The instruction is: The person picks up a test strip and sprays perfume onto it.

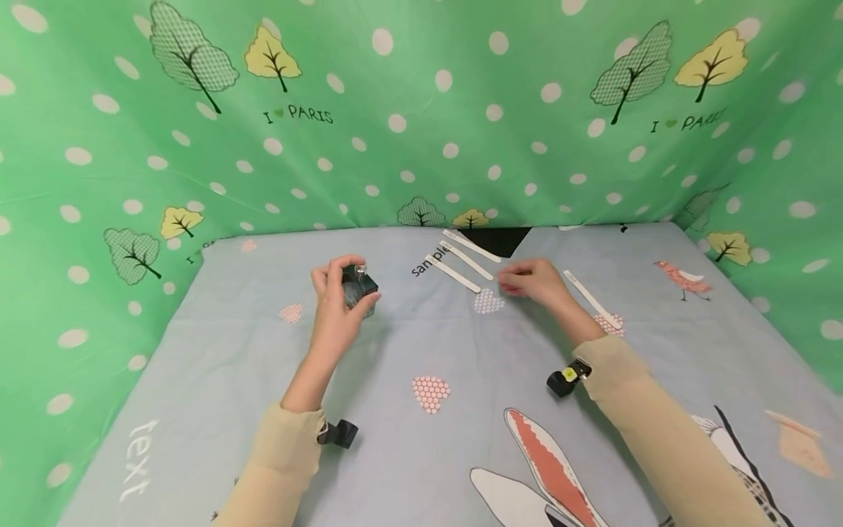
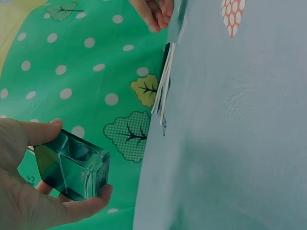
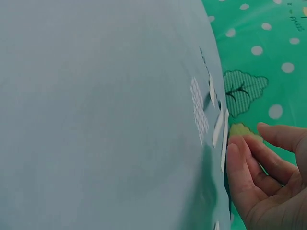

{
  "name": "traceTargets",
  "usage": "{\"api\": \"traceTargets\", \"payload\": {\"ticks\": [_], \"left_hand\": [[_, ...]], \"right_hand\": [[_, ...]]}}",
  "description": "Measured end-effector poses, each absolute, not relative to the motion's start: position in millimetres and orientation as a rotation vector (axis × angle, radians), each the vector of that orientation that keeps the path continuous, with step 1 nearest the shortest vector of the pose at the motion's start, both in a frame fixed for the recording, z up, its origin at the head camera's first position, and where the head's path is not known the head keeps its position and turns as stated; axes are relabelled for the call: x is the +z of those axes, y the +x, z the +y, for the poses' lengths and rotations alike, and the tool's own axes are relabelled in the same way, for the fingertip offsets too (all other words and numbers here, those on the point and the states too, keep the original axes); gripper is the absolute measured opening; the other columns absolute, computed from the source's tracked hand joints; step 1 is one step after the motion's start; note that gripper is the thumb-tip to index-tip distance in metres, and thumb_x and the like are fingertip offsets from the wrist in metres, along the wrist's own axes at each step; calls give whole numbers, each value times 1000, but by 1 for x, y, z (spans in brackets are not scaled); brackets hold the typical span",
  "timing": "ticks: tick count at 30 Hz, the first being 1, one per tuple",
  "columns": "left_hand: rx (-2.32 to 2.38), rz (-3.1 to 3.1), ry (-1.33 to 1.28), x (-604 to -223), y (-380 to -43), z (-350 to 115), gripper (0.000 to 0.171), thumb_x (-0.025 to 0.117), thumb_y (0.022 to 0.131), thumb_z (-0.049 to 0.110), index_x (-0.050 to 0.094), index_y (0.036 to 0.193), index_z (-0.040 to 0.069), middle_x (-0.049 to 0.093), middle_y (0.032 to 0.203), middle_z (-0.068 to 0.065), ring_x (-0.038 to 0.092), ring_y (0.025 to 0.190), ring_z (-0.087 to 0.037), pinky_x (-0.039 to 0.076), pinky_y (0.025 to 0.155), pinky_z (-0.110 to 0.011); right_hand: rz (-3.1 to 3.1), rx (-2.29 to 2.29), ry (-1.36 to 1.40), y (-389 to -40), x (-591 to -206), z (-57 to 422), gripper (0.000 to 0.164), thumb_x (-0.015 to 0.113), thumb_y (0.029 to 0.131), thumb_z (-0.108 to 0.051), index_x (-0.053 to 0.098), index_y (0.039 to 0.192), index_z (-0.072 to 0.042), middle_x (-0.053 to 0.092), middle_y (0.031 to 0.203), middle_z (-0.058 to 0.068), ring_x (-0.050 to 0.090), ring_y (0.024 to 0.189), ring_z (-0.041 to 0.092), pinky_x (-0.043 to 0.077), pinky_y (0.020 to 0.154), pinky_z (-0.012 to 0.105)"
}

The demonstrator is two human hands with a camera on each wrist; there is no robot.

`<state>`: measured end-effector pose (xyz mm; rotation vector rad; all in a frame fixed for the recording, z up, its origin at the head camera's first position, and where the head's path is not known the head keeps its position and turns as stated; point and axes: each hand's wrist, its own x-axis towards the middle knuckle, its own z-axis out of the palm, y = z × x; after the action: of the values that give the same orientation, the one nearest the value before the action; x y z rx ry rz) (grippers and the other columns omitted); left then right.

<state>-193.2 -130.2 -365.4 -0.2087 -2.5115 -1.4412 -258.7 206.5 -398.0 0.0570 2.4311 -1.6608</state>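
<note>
My left hand [image 1: 334, 304] grips a dark green glass perfume bottle [image 1: 358, 287] above the left-centre of the table, its small shiny top showing. In the left wrist view, thumb and fingers hold opposite sides of the rectangular bottle [image 2: 76, 165]. Three narrow white paper strips [image 1: 466, 260] lie slanted side by side at the table's back middle. Just right of them hovers my right hand [image 1: 540, 284], its fingers loosely bent with nothing visible held in the right wrist view. Another white strip [image 1: 593, 298] lies to the right of that hand.
A grey-blue printed cloth [image 1: 382, 351] covers the table, with hearts, a bird and lettering as flat patterns. Green dotted fabric [image 1: 421, 95] hangs behind and at both sides. Each wrist wears a small black camera [image 1: 342, 433].
</note>
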Motion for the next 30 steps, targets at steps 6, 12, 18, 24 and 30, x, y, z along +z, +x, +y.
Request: {"api": "traceTargets", "payload": {"ticks": [6,12,18,24,30], "left_hand": [[-1450,-2525,-198,-365,-194,-129,50,71,93,14,44,134,22,27,130,-17,44,126,-38,48,99,-57],[-1466,-2505,-205,-366,-196,-127,50,71,92,12,45,134,21,27,130,-17,44,125,-37,47,100,-57],[-1483,-2512,-219,-367,-198,-123,52,72,91,13,45,134,21,27,130,-17,44,125,-36,46,102,-57],[-1495,-2503,-228,-365,-200,-119,52,73,91,13,45,134,22,28,130,-16,44,124,-35,46,101,-57],[-1501,-2509,-228,-364,-202,-117,51,73,91,13,46,134,22,28,130,-16,44,125,-34,46,102,-57]], "right_hand": [[2414,-1734,73,-245,-394,236,43,65,96,-12,57,127,16,73,92,-1,70,78,-1,58,79,21],[2498,-1694,118,-234,-389,269,48,67,96,-22,58,130,11,72,89,-15,69,81,-5,58,80,20],[2572,-1614,169,-223,-385,300,51,63,99,-28,56,133,9,65,80,-29,68,81,-9,56,80,16],[2576,-1655,205,-214,-382,321,51,59,101,-26,52,135,11,65,81,-30,68,82,-9,57,81,17],[2554,-1698,258,-202,-380,336,50,60,100,-25,51,134,11,67,81,-29,68,80,-10,56,78,15]]}}
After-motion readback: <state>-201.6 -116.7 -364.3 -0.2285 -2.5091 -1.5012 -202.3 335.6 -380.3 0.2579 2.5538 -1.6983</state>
